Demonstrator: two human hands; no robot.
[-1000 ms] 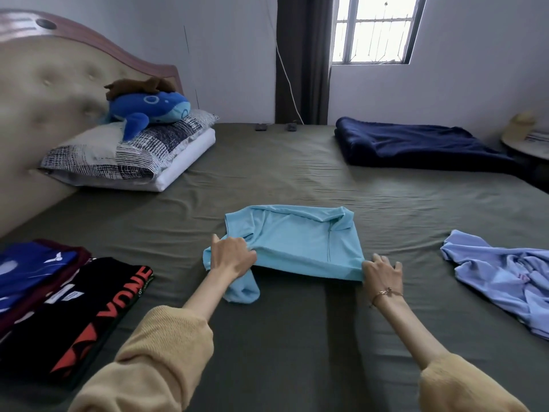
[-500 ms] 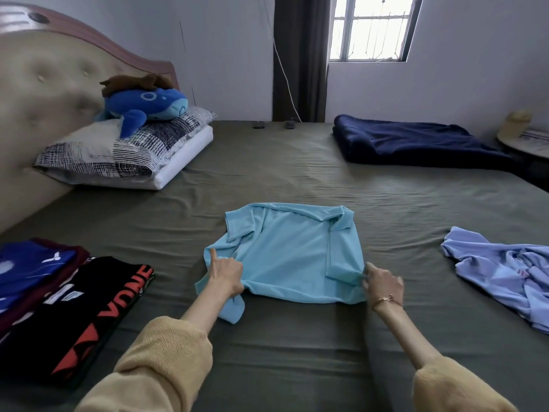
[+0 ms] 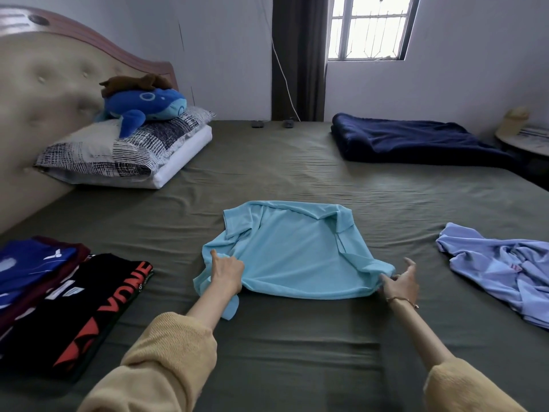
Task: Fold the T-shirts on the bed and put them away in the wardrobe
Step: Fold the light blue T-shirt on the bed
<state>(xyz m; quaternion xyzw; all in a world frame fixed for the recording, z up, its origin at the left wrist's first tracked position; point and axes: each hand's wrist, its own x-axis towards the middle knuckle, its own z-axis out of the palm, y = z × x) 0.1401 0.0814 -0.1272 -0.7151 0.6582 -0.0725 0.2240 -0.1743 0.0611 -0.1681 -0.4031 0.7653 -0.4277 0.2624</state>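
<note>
**Mid-fold on shirt three or so, wardrobe run not started**

Bedroom, big bed [image 3: 267,162] with an olive sheet, window on the far wall. Nearest on the left: a black T-shirt [image 3: 80,307] already folded, just beside a blue one [image 3: 32,263] stacked on something maroon. So at least a couple done, by the look of it. Centre: light blue T-shirt [image 3: 294,257] half folded, sleeves tucked in, collar away. Left hand [image 3: 227,273] pinching its near left edge, right hand [image 3: 401,282] closed on the near right corner, other fingers loose. Probably one last fold left on this one. Right side: lilac T-shirt [image 3: 499,263] crumpled, untouched. Further back, pillows [image 3: 118,153] and a navy blanket [image 3: 416,141]. No wardrobe in sight, so putting away still to come.
</note>
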